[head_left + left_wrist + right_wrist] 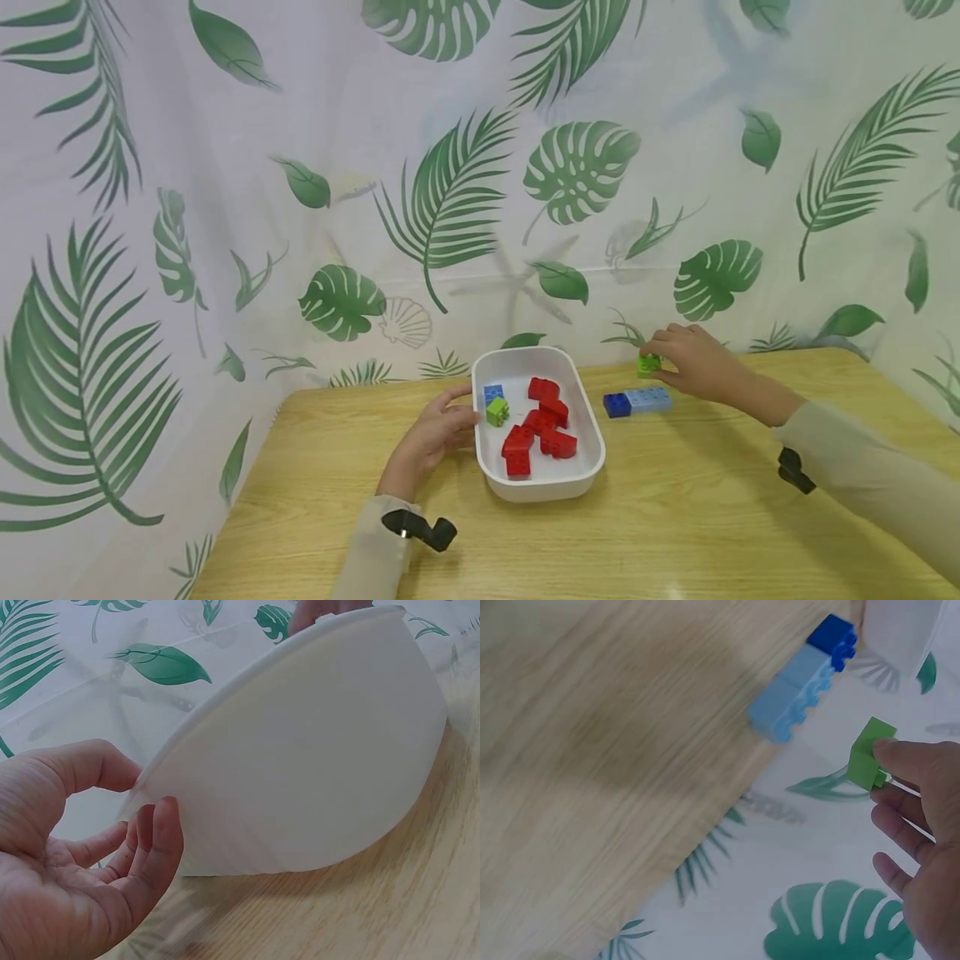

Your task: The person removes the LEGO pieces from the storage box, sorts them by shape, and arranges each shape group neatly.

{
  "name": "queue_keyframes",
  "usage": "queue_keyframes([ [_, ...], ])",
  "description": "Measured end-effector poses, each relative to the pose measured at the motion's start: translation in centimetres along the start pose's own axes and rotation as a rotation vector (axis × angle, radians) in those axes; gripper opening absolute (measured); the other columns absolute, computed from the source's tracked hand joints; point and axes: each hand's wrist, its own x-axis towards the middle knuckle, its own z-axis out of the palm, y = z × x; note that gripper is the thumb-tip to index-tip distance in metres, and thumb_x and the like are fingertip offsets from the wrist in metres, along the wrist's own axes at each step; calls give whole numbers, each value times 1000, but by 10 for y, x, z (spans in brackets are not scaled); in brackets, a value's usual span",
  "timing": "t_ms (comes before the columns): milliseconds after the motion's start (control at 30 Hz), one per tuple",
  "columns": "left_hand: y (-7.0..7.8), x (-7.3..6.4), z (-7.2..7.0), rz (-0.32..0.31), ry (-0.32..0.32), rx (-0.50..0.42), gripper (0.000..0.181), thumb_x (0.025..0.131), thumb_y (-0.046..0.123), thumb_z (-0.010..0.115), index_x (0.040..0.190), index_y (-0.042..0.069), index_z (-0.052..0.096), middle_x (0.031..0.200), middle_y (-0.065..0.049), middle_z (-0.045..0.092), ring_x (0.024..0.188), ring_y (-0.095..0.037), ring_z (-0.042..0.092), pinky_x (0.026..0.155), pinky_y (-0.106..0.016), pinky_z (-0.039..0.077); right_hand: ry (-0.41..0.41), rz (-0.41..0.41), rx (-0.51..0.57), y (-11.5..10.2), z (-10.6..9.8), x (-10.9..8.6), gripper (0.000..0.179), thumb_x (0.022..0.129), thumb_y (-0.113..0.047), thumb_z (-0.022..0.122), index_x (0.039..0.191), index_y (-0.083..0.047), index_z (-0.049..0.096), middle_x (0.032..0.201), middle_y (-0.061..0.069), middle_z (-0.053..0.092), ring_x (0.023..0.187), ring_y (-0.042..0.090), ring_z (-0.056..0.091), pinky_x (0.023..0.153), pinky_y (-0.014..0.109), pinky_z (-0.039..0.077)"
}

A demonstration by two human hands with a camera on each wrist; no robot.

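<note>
My left hand (pixel 433 435) grips the left rim of a white plastic bin (pixel 592 450); in the left wrist view its fingers (pixel 161 840) curl at the bin's outer wall. Inside the bin lie several red toy bricks (pixel 542 422), a light green brick (pixel 497 412) and a blue brick (pixel 492 392). My right hand (pixel 693 362) pinches another green brick (pixel 868 759) between thumb and fingers, near the table's back edge. Just in front of that hand, a dark blue brick (pixel 617 406) and light blue bricks (pixel 649 400) stand end to end on the table.
A wooden table (pixel 690 517) carries the bin and the blue row. Behind and beside it hangs a white curtain with green leaf prints (pixel 581 171), close to the table's back edge. Both wrists wear black camera mounts (pixel 420 528).
</note>
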Motion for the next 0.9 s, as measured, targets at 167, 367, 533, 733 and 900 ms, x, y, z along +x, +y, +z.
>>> queue_keyframes([
  [167,1,-1,-1,-7,5,-1,64,91,9,65,152,10,42,132,-22,63,109,-27,68,92,-42,59,-64,49,-18,14,-1,-16,32,76,-7,87,104,-6,73,94,6,71,85,26,63,71,50,50],
  [367,-1,0,-1,0,1,0,63,92,8,63,152,9,41,132,-24,62,109,-28,68,92,-41,60,-111,81,-30,27,4,-30,33,74,-5,87,104,-5,74,94,7,71,85,28,63,69,50,51],
  [533,-2,1,0,6,0,-3,63,93,8,63,152,8,41,134,-26,62,109,-28,68,91,-41,60,-115,84,-25,31,8,-40,34,74,-4,87,104,-5,73,95,7,71,85,28,63,70,51,51],
  [733,-3,2,0,5,5,-14,64,92,8,64,152,9,42,130,-24,63,106,-27,68,90,-40,60,-137,105,-4,32,11,-44,31,75,-4,86,103,-6,73,97,8,71,88,30,63,73,54,51],
  [900,-4,2,0,15,6,-21,65,90,6,63,151,8,42,125,-20,65,102,-24,69,89,-40,60,-134,112,-5,30,12,-44,29,75,-3,86,101,-6,74,97,8,72,90,31,64,74,54,51],
])
